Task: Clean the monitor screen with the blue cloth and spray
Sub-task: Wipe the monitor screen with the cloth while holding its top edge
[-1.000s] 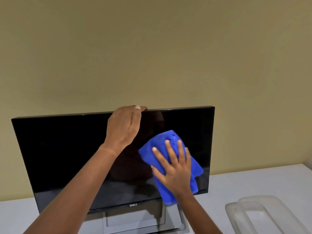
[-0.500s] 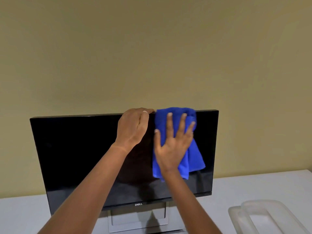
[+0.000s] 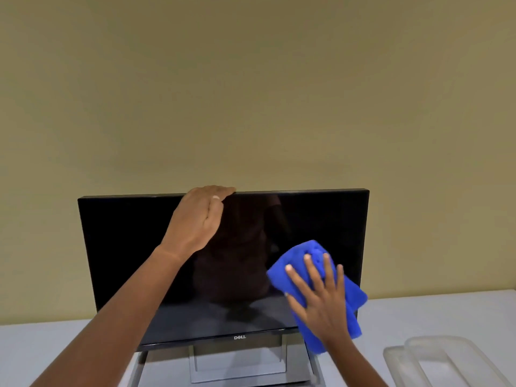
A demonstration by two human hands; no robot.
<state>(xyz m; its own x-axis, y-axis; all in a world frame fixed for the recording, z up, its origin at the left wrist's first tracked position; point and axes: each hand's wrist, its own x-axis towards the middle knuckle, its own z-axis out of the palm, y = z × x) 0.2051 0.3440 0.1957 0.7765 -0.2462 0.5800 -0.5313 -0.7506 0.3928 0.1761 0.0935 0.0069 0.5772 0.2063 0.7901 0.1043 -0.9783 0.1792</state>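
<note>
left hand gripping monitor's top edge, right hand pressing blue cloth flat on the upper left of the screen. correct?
One error: the head view shows the right hand pressing the blue cloth flat on the lower right of the screen, not the upper left. The rest holds: the left hand has its grip on the monitor's top edge.

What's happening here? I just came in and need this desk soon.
A person is wiping a Dell monitor on the white table. The left hand steadies its top edge. The right hand presses a blue cloth flat against the lower right of the dark screen. Clear plastic containers sit to the right. No spray bottle is in view.
</note>
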